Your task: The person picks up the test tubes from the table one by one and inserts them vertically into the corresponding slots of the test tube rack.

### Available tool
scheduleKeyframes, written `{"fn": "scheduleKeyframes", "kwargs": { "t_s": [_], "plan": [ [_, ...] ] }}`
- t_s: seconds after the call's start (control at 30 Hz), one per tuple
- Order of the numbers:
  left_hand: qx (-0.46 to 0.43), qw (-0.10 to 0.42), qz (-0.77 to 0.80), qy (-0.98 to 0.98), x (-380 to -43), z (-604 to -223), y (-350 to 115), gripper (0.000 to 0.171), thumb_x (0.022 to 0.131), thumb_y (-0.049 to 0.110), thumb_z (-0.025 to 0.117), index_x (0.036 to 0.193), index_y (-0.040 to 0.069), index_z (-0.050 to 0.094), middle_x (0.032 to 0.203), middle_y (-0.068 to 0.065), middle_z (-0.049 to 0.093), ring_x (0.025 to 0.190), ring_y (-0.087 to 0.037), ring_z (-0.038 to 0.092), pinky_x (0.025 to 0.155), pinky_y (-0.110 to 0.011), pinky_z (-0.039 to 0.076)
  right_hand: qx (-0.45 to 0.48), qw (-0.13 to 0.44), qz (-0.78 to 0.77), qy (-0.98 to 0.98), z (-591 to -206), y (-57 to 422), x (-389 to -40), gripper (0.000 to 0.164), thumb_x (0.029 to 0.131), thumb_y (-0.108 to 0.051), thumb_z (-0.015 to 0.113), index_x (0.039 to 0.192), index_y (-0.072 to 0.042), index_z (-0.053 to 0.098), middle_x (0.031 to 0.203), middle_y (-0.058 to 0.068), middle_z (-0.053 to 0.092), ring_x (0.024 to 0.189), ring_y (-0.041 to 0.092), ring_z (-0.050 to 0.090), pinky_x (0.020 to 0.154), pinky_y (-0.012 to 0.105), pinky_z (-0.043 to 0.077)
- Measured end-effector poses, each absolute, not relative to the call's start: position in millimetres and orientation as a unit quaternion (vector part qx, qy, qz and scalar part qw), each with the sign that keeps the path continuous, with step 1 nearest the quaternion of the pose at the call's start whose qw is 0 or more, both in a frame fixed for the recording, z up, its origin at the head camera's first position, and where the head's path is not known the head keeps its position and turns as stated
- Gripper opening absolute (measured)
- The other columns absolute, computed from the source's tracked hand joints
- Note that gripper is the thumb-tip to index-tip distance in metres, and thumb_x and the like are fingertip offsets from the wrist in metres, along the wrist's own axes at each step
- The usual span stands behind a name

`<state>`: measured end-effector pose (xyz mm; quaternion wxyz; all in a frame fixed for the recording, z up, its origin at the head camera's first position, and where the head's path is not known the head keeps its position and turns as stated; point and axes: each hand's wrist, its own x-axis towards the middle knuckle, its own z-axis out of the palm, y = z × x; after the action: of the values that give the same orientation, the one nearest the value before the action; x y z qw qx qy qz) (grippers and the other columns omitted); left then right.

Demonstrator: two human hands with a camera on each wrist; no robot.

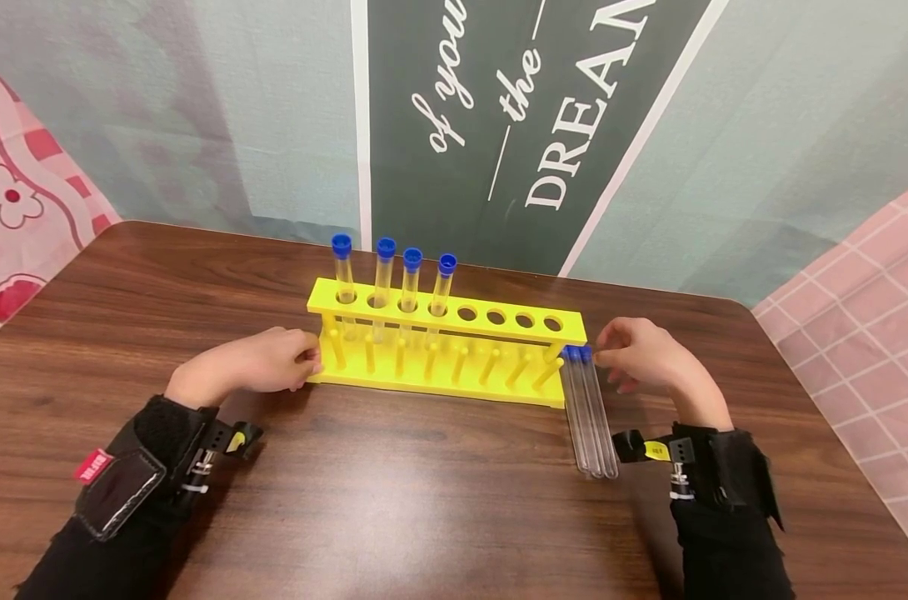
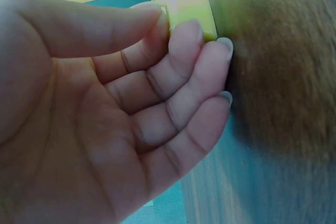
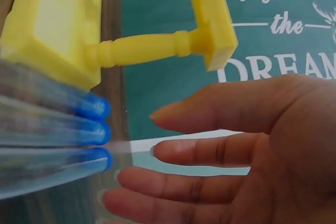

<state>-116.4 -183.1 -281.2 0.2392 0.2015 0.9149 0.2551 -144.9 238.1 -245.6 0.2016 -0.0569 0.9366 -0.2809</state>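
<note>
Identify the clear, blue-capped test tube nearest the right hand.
The rightmost clear, blue-capped test tube of the three lying on the brown wood-grain table in the head view; the other two lie to its left, farther from the right hand.

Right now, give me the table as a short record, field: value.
fixture: yellow test-tube rack, eight holes, upright on wooden table
seated: four blue-capped test tubes, leftmost four holes
free holes: rightmost four
loose: three blue-capped test tubes, lying side by side at rack's right end
left hand: grips rack's left end
right hand: holds nothing, beside loose tubes' caps
</note>
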Motion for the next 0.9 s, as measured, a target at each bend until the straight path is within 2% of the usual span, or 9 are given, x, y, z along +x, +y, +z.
{"fn": "scheduleKeyframes", "kwargs": {
  "t_s": [0.2, 0.5, 0.9],
  "plan": [
    [0.203, 0.238, 0.257, 0.914, -116.6, -281.4, -183.3, 0.014, 0.091, 0.006, 0.045, 0.080, 0.003, 0.052, 0.062, -0.001, 0.049, 0.054, -0.013, 0.042, 0.054, -0.028, 0.034, -0.032, 0.222, -0.264, 0.938, -253.6, 240.0, -148.8, 0.027, 0.084, -0.012, 0.061, 0.100, 0.006, 0.048, 0.084, 0.014, 0.055, 0.062, 0.021, 0.055, 0.055, 0.035, 0.052],
    [0.202, 0.238, 0.256, 0.915, -117.3, -281.8, -183.4, 0.014, 0.091, 0.006, 0.046, 0.080, 0.003, 0.052, 0.062, -0.001, 0.049, 0.054, -0.014, 0.041, 0.054, -0.028, 0.034, -0.003, 0.255, -0.267, 0.929, -262.3, 239.6, -150.7, 0.036, 0.083, -0.014, 0.064, 0.106, 0.008, 0.046, 0.090, 0.019, 0.053, 0.059, 0.020, 0.058, 0.054, 0.036, 0.052],
    [0.204, 0.238, 0.253, 0.915, -117.8, -283.0, -183.7, 0.014, 0.092, 0.008, 0.047, 0.079, 0.004, 0.052, 0.062, -0.001, 0.049, 0.054, -0.014, 0.041, 0.054, -0.028, 0.034, 0.025, 0.269, -0.268, 0.925, -268.4, 236.6, -152.5, 0.040, 0.083, -0.010, 0.061, 0.112, 0.011, 0.042, 0.081, 0.018, 0.052, 0.054, 0.020, 0.057, 0.052, 0.036, 0.052]
  ]
}}
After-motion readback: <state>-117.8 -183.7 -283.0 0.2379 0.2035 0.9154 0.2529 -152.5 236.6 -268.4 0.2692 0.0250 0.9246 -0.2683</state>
